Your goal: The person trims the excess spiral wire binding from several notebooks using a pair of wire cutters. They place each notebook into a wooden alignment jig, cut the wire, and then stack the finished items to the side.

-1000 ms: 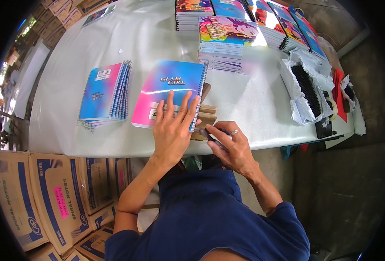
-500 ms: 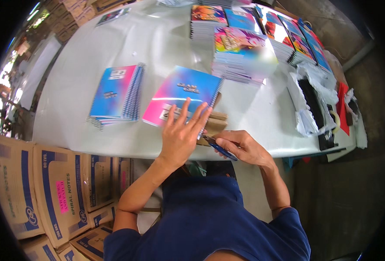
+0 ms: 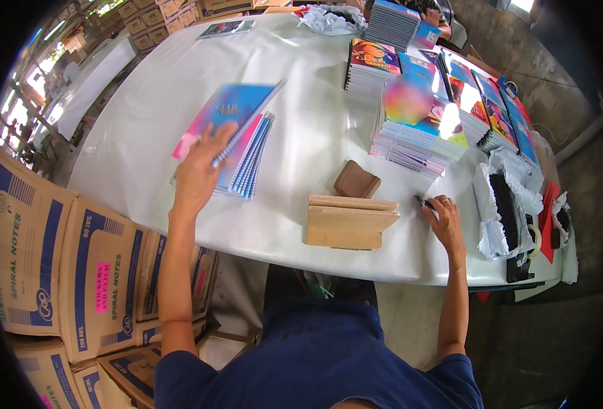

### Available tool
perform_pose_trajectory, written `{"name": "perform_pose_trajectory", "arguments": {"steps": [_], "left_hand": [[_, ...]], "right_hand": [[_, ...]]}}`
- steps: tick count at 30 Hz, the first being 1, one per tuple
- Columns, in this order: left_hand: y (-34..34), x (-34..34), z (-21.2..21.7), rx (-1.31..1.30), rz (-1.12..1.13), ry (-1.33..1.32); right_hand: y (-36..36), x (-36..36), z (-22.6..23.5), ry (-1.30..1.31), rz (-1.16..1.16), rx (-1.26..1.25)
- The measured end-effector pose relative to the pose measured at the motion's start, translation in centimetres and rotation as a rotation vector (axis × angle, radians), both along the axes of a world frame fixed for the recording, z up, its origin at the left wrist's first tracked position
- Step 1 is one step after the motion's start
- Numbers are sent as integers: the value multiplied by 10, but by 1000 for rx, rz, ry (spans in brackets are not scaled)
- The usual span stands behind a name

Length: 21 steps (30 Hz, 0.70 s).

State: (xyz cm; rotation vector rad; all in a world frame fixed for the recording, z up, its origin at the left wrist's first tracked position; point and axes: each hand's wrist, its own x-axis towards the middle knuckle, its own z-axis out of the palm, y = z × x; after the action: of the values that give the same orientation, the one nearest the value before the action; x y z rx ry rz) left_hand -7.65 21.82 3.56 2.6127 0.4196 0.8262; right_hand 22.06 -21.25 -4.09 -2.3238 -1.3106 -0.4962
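My left hand [image 3: 209, 153] grips a blue and pink spiral notebook [image 3: 237, 99] by its coil edge. It is slightly blurred and tilted above a small stack of similar spiral notebooks [image 3: 250, 163] on the left of the table. Farther right, my right hand [image 3: 446, 219] is closed around a small pair of pliers [image 3: 423, 201]; only the dark jaws show, pointing left, and the palm hides the handles. Between my hands a light wooden stand [image 3: 352, 225] sits near the front edge, with a brown block [image 3: 357, 180] just behind it.
Several stacks of colourful notebooks [image 3: 417, 146] stand at the right and back of the white table [image 3: 295, 88]. A torn white wrapper with black coils [image 3: 502, 204] and a tape roll [image 3: 534, 240] lie at far right. Cardboard boxes [image 3: 104, 279] rise at left. Another person's hand [image 3: 432, 17] shows at the back.
My left hand has carried the notebook left, from the wooden stand to over the small stack. My right hand has moved right with the pliers. The stand and brown block are now uncovered.
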Motion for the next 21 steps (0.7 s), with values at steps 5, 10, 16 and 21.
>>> {"name": "perform_pose_trajectory", "arguments": {"steps": [5,10,16,21], "left_hand": [[13,-13,-25,-77,-95,470],[-20,14,-16,-45,-103,108],[-64,55,-13,-36,-167,-46],[-96,101,2,-208,-186,-155]], "right_hand": [[-8,93,18,26,-455,348],[31,148,88,806,-417,427],[31,154,107,835,-417,358],[32,99,130,661,-223,622]]}}
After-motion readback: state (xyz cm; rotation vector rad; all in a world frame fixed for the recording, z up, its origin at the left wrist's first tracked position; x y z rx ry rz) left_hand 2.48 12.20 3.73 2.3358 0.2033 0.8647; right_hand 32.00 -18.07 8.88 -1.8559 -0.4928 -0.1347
